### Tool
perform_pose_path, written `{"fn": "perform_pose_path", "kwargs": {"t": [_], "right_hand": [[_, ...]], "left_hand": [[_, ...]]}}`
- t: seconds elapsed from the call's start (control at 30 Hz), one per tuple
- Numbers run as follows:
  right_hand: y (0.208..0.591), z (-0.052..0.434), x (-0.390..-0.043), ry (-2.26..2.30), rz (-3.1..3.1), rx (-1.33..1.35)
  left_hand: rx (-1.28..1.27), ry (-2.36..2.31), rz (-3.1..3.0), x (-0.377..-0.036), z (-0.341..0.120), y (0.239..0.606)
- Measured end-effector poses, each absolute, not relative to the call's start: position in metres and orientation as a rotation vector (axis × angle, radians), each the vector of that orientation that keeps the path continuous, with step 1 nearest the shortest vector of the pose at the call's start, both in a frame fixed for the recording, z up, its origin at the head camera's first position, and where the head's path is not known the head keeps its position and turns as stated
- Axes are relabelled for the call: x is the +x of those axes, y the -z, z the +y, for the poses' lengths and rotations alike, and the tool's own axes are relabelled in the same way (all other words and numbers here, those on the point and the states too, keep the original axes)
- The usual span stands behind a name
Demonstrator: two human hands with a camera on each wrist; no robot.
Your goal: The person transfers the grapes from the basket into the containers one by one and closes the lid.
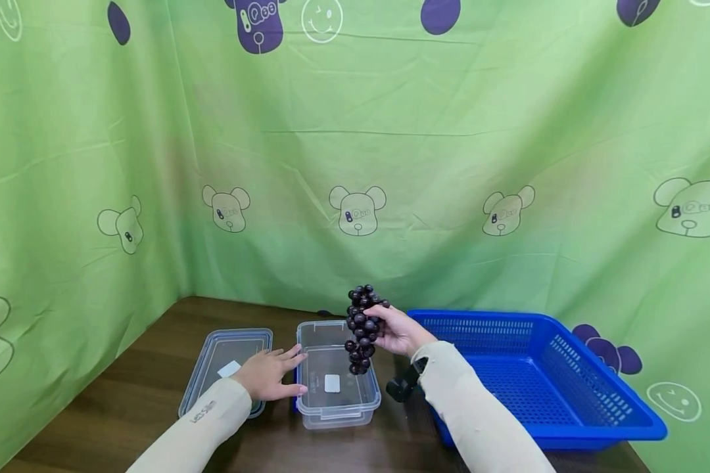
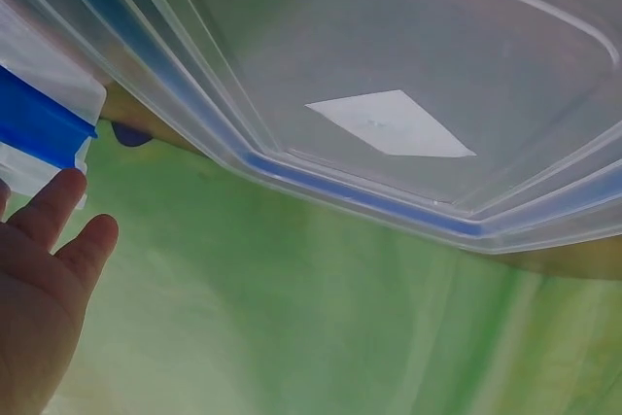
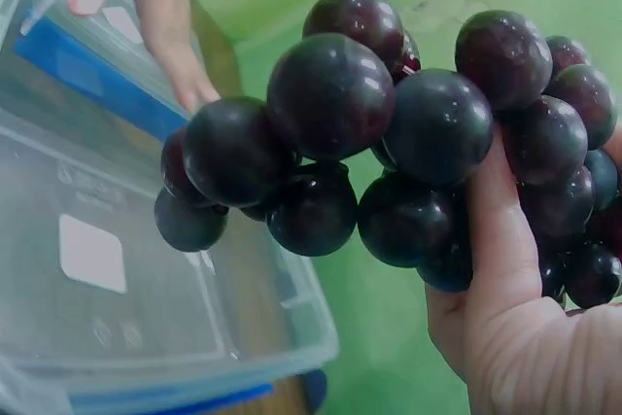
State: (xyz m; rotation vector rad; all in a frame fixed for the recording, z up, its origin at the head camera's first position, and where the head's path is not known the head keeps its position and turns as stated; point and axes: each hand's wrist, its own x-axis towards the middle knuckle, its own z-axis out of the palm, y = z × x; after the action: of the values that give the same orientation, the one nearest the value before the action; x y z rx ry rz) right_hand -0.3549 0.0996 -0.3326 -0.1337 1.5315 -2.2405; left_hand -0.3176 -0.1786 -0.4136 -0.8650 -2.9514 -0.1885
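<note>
A bunch of dark purple grapes (image 1: pixel 362 328) hangs from my right hand (image 1: pixel 399 330), whose thumb and fingers grip it over the right side of a clear plastic container (image 1: pixel 340 412). In the right wrist view the grapes (image 3: pixel 330 94) fill the middle, and the thumb presses against them. The container has a white label inside and shows nothing else in it. My left hand (image 1: pixel 270 374) has its fingers spread, with the tips at the container's left wall by a blue side clip (image 2: pixel 39 119). Under that wrist lies the clear lid (image 1: pixel 213 358).
A large blue plastic basket (image 1: pixel 544 430) stands on the right of the brown table (image 1: pixel 118 401). The lid lies flat at the left, also with a white label. A green printed cloth (image 1: pixel 426 171) hangs behind and at the sides.
</note>
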Motion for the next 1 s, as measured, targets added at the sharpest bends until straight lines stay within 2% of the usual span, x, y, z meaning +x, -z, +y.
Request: {"fn": "perform_pose_path", "kwargs": {"t": [0.37,0.73,1.0], "right_hand": [[0.359,0.058,-0.352,2.137,1.703,-0.105],[0.389,0.036,-0.344,2.080,1.852,0.024],[0.400,0.029,-0.341,2.040,1.896,0.019]], "left_hand": [[-0.896,0.189,-2.937,-0.318,-0.179,0.413],[-0.905,0.151,-2.920,-0.320,-0.178,0.411],[-0.940,0.159,-2.883,-0.316,-0.177,0.412]]}}
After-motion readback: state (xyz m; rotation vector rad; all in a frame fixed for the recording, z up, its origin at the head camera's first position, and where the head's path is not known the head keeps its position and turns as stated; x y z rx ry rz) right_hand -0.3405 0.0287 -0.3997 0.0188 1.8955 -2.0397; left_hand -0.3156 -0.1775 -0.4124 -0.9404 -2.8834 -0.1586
